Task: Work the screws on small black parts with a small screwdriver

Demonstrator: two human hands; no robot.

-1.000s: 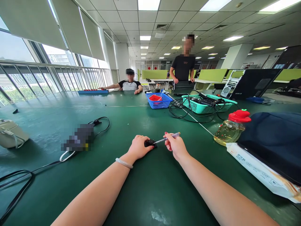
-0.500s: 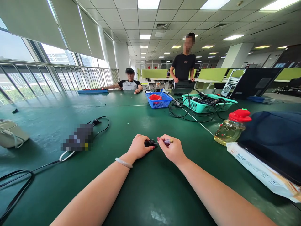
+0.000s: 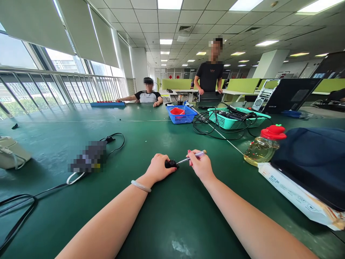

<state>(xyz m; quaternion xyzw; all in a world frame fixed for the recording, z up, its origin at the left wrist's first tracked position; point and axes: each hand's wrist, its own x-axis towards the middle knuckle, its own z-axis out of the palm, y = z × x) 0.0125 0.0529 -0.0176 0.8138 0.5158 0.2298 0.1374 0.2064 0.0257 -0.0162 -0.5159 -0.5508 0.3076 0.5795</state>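
Note:
My left hand [image 3: 159, 167] is curled over a small black part [image 3: 170, 164] that rests on the green table [image 3: 167, 223], pinning it down. My right hand [image 3: 201, 166] pinches a thin screwdriver [image 3: 194, 156] with a clear handle. The metal tip points left and touches the black part. A pale bangle sits on my left wrist.
A blurred dark device [image 3: 90, 157] with cables lies left, a white bag [image 3: 12, 153] at the far left. At right are a red-capped bottle [image 3: 262, 146], a dark bag [image 3: 312, 162] and a white packet [image 3: 293, 196]. A blue basket [image 3: 181, 115], a teal basket [image 3: 237, 118] and two people are beyond.
My right hand had pushed in close to the black part half a second ago; it has drawn back to the right, and the screwdriver handle shows again, tip still on the part.

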